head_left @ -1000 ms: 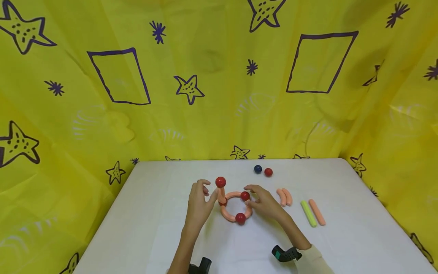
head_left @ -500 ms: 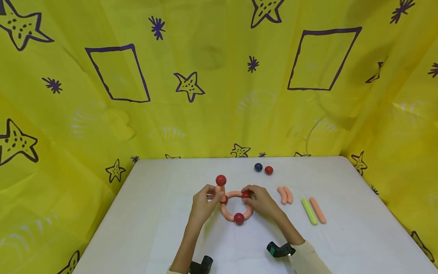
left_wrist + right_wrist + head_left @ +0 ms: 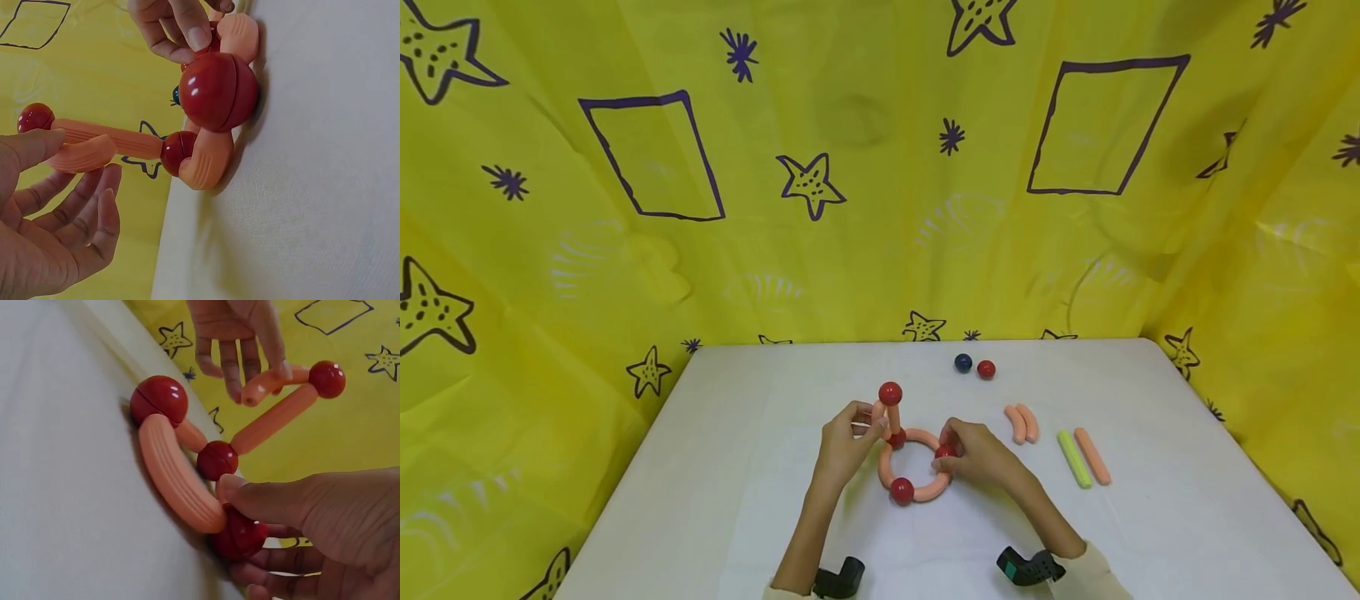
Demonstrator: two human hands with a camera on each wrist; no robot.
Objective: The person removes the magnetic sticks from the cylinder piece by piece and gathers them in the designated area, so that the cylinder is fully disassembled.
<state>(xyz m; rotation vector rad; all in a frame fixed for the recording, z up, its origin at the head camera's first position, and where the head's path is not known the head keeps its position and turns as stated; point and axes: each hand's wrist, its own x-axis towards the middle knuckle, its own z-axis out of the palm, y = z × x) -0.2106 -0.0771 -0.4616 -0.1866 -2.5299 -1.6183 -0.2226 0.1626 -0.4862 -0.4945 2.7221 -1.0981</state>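
On the white table lies a ring of curved orange sticks [image 3: 886,467] joined by red balls. From its back-left ball [image 3: 897,437] rises a straight orange stick [image 3: 115,137], topped by another red ball [image 3: 891,393]. A short curved orange stick [image 3: 84,155] hangs from that top ball, and my left hand [image 3: 842,446] pinches it between thumb and fingers. With thumb and fingers my right hand [image 3: 981,454] grips the ring's right red ball [image 3: 239,534], partly covering it. The front red ball [image 3: 902,491] is untouched.
To the right lie two curved orange sticks [image 3: 1021,423], a green stick [image 3: 1074,458] and a straight orange stick [image 3: 1092,456]. A dark blue ball [image 3: 963,362] and a red ball [image 3: 987,369] sit near the back edge. A yellow patterned curtain [image 3: 880,250] hangs behind the table.
My left hand has gone from loose fingers to pinching the curved stick. The right hand has taken the right ball, and the ring has turned, its front ball shifting left.
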